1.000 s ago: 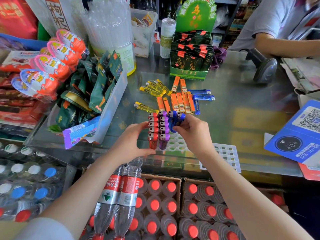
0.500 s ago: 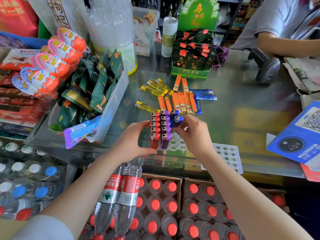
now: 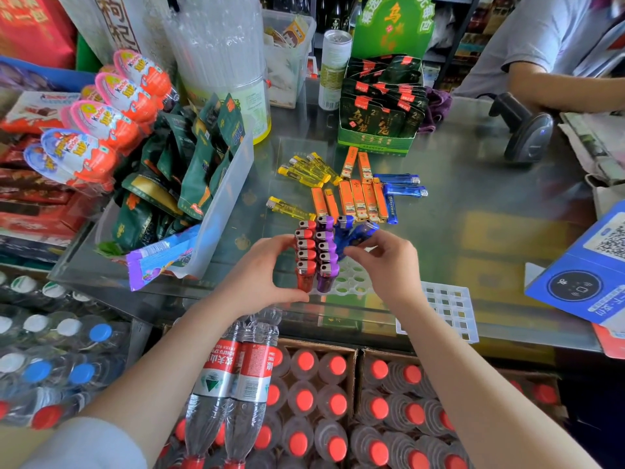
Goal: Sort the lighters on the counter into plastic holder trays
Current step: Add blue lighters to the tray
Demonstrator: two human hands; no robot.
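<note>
Head view. The left hand [image 3: 260,272] was curled against the left side of the white holder tray [image 3: 351,282], fingers by the row of red lighters [image 3: 305,252] and thumb at the tray's near left corner, gripping it. The red lighters stood upright in the tray, the row of purple lighters [image 3: 325,250] touching them on the side toward the right hand. The right hand [image 3: 389,265] pinched a tilted blue lighter [image 3: 363,231] between thumb and fingers, just beyond its fingertips and over the tray. Beside it, another blue lighter [image 3: 343,228] stood at the far end of the tray's third row; whether the tilted one was already seated in a slot was unclear, since the fingers hid its base.

Beyond both hands, loose on the glass desk [image 3: 473,231], lay orange lighters [image 3: 360,198], yellow lighters [image 3: 307,172] and more blue lighters [image 3: 402,186], the orange group between the other two. A second tray [image 3: 446,309] lay on the desk just right of the right wrist. Farther right sat a blue payment stand [image 3: 581,275]. A barcode scanner [image 3: 527,133] rested well beyond the right hand.
</note>
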